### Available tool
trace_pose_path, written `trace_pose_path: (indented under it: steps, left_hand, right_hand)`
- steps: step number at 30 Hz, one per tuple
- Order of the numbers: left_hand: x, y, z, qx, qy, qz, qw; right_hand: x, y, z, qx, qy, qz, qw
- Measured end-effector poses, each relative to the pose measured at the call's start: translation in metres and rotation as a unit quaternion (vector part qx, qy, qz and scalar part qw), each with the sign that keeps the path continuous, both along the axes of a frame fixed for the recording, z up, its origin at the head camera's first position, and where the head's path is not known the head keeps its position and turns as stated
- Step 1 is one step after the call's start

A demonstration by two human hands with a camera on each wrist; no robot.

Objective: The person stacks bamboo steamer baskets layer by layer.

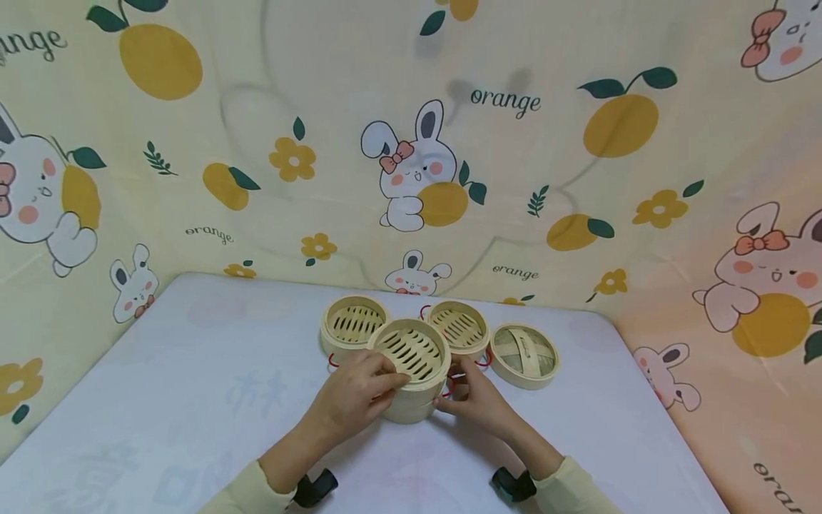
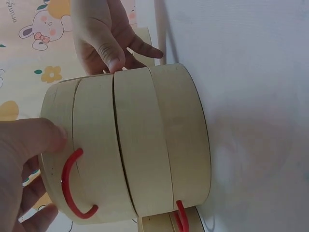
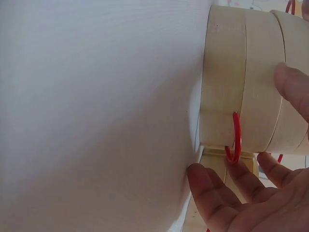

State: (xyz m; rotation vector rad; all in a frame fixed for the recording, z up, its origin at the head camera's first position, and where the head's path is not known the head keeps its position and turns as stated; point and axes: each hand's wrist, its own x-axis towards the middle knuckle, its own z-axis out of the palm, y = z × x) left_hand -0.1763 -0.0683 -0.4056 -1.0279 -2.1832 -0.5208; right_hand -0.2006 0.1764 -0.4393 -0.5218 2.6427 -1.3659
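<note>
Two bamboo steamer baskets [image 1: 412,348] are stacked at the table's middle, the upper one with a slatted floor. My left hand [image 1: 353,392] grips the upper basket's near left rim; its thumb [image 2: 48,135] presses the outer wall in the left wrist view. At the stack's right side is my right hand [image 1: 478,400]. Its thumb [image 3: 292,87] touches the wall near the seam, while the other fingers curve round the side by a red loop handle [image 3: 236,137]. The lower basket [image 2: 181,140] stands on the table.
Behind the stack stand more steamer baskets, one at left [image 1: 353,321] and one at right [image 1: 458,325]. A woven bamboo lid [image 1: 525,357] with a strap handle lies farther right on the white table [image 1: 212,371]. A printed cloth [image 1: 334,86] hangs behind.
</note>
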Motion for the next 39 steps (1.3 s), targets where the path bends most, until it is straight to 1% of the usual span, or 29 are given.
trace_pose_path:
  steps: [6,9,11,14,18,21,23,25,28,30,32,35,39]
  left_hand:
    - [0.002,-0.001,0.001,-0.001,-0.007,-0.008,0.9999]
    - [0.002,-0.004,0.004,0.001,-0.014,-0.013,0.9998]
    - [0.002,-0.006,0.007,0.003,-0.022,-0.012,0.9997]
    - [0.001,-0.01,0.011,0.001,-0.037,-0.007,0.9993]
    - [-0.002,-0.018,0.015,-0.002,-0.055,0.011,0.9984]
    - [-0.007,-0.027,0.019,0.015,-0.067,0.031,0.9972]
    - [-0.011,-0.034,0.022,0.028,-0.072,0.051,0.9957]
    - [-0.014,-0.04,0.025,0.034,-0.082,0.077,0.993]
    - [-0.018,-0.046,0.027,0.034,-0.101,0.113,0.9879]
    - [-0.02,-0.048,0.027,0.032,-0.115,0.129,0.9845]
    - [-0.022,-0.05,0.026,0.033,-0.126,0.134,0.9824]
    - [-0.027,-0.051,0.021,0.029,-0.132,0.14,0.9808]
    - [-0.035,-0.053,0.011,0.016,-0.133,0.144,0.9804]
  right_hand:
    - [0.0,0.001,-0.001,-0.002,0.0,-0.001,1.0]
    - [0.001,0.0,-0.001,-0.005,0.004,0.004,1.0]
    - [0.002,-0.001,0.002,-0.005,0.005,0.006,1.0]
    - [0.007,-0.004,0.012,-0.013,0.003,0.006,0.9999]
    - [0.014,-0.008,0.026,-0.02,-0.002,0.012,0.9997]
    - [0.015,-0.008,0.028,-0.018,-0.001,0.015,0.9997]
    - [0.014,-0.007,0.025,-0.016,0.002,0.013,0.9998]
    - [0.011,-0.006,0.019,-0.006,0.008,0.006,0.9999]
    - [0.006,-0.003,0.01,0.001,0.019,-0.007,0.9998]
    - [0.004,-0.003,0.008,0.0,0.03,-0.011,0.9995]
    - [0.003,-0.004,0.008,-0.009,0.04,-0.011,0.9991]
    - [0.002,-0.007,0.01,-0.017,0.051,-0.009,0.9985]
    - [0.003,-0.009,0.013,-0.028,0.053,-0.009,0.9982]
